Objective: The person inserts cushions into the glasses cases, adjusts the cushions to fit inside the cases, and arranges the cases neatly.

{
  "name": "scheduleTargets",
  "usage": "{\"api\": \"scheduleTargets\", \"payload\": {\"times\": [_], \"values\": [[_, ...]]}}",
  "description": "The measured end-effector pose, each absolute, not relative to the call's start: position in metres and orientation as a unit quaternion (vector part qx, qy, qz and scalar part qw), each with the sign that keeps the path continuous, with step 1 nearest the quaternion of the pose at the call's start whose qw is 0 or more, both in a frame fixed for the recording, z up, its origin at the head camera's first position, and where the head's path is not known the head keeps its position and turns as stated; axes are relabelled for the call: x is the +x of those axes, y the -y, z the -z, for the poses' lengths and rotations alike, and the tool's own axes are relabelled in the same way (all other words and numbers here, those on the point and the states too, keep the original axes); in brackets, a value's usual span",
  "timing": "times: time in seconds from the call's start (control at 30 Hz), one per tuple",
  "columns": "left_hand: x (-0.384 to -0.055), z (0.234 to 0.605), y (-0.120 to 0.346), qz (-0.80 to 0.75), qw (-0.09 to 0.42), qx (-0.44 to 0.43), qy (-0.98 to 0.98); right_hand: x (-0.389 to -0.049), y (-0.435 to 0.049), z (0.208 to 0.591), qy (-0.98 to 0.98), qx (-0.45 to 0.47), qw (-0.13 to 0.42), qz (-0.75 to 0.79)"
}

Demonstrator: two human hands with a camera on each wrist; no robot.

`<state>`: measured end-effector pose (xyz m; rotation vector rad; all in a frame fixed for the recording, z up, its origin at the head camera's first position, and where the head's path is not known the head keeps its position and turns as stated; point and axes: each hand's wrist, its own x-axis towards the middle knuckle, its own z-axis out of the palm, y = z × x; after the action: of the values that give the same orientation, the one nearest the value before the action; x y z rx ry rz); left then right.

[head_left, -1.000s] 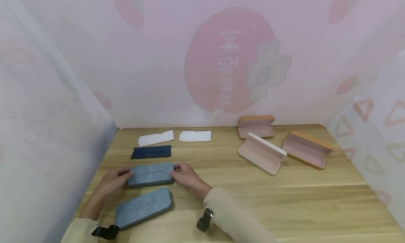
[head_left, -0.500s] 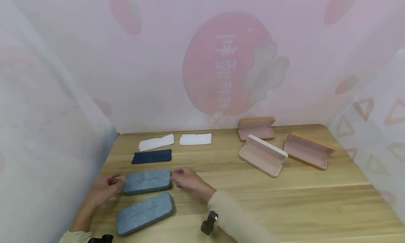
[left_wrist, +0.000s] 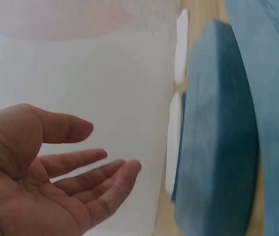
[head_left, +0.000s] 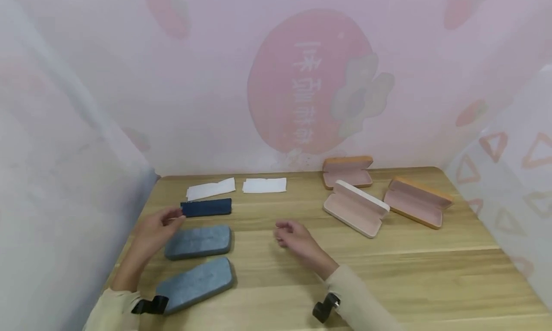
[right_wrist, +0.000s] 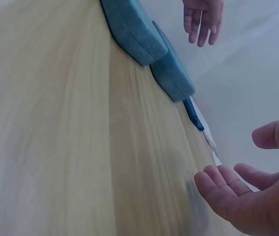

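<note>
Two closed blue-grey glasses cases lie at the left of the table, a rear one (head_left: 199, 242) and a front one (head_left: 196, 283) set at a slant. My left hand (head_left: 156, 231) is raised over the rear case's left end, its fingertips overlapping the left end of a folded navy cloth (head_left: 207, 207) in the head view. Nothing lies between its loosely bent fingers (left_wrist: 105, 199) in the left wrist view. To the right of the cases, my right hand (head_left: 302, 245) hovers over bare wood with relaxed, parted fingers and holds nothing.
Two folded white cloths, a left one (head_left: 211, 189) and a right one (head_left: 264, 185), lie along the table's back edge. At the back right stand three opened pink-lined glasses cases: two orange ones (head_left: 348, 177) (head_left: 414, 207) and a white one (head_left: 354, 213). Walls enclose the wooden table (head_left: 409, 283).
Both hands have let go of the rear blue-grey case. My left hand has moved forward toward the navy cloth, and my right hand has drawn away to the right.
</note>
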<state>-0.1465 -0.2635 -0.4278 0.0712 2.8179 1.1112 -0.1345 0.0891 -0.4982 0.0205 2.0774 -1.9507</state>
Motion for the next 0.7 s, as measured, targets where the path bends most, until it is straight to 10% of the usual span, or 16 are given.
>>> {"api": "scheduleTargets", "payload": {"times": [0.7], "values": [[-0.221, 0.454, 0.066, -0.470, 0.162, 0.145, -0.856, -0.103, -0.212, 0.492, -0.729, 0.111, 0.060, 0.673]]}}
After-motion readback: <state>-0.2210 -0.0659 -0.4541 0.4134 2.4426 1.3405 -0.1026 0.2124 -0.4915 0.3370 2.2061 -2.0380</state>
